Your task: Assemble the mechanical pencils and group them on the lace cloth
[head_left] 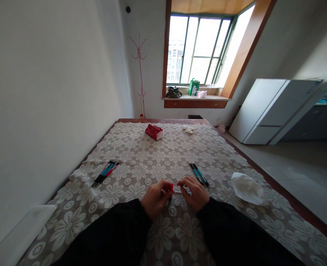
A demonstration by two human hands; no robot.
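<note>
Daylight enters through a dark-framed window [205,42] set in a wooden surround [245,51]. A pink coat stand [140,70] rises near the white wall [55,81]; right, a white refrigerator [263,107] stands on the pale floor [291,166].

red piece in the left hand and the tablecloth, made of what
The red piece is probably smooth plastic, its colour bright and even, though too small for certainty. The tablecloth looks like matte textile, perhaps lace, with pale flowers and soft wrinkles.

A flowered cloth [158,155] covers the table [163,120], bearing pens [107,170], a red packet [152,131] and crumpled paper [248,189].
</note>
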